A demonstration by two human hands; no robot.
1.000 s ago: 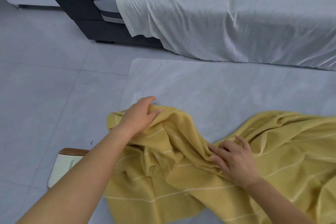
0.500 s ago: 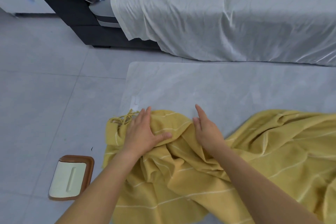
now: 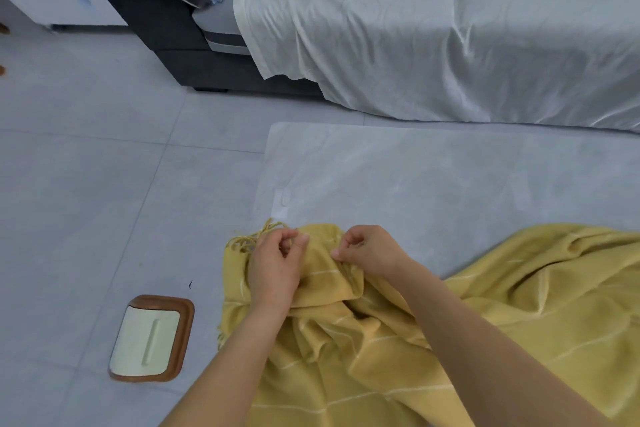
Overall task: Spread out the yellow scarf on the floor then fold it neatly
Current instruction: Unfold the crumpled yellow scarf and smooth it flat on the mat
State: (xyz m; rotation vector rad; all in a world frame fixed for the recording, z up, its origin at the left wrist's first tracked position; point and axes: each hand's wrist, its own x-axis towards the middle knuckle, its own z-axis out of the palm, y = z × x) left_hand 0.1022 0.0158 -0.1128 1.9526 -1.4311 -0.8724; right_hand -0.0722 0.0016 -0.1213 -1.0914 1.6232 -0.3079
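The far edge of the yellow scarf [image 3: 398, 340] is pinched between curled fingers by the left hand [image 3: 275, 269] and the right hand [image 3: 369, 251], set close together beside its fringe [image 3: 252, 237]. The scarf is left crumpled across a pale mat [image 3: 433, 177] on the floor [image 3: 86, 184], with a wood-rimmed tray [image 3: 150, 338] lying to its left and a sheet-draped bed [image 3: 433, 28] beyond.

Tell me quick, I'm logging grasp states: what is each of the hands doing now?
Left hand: closed, pinching the yellow scarf near its fringed edge.
Right hand: closed, pinching a fold of the scarf.
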